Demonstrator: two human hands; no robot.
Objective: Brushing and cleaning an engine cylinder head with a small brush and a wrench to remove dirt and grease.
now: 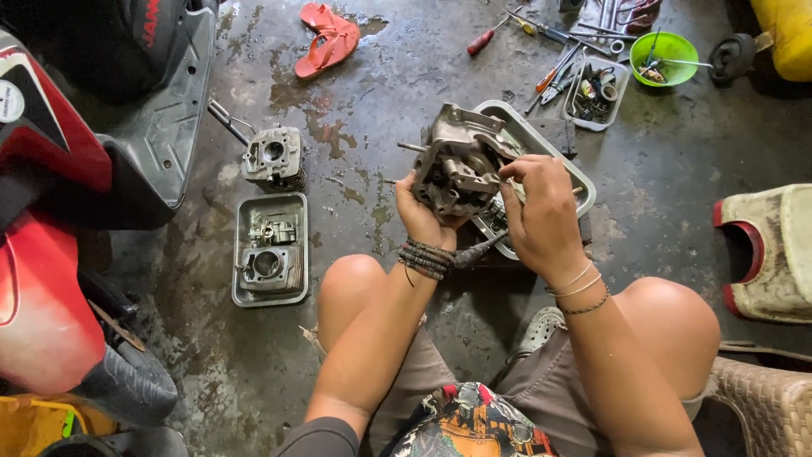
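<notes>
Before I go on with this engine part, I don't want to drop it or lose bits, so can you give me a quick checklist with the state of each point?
1. Left hand under the engine part, holding it: ok.
2. Right hand at the part's right side, fingers on it: ok; whether it grips a tool, cannot tell.
3. Part held over the metal tray, so loose bits would fall in: ok.
4. Floor dry around you: not ok, wet patches show.
5. Screwdrivers gathered by the green bowl: ok.
6. Other engine pieces kept in the second tray on your left: ok.
</notes>
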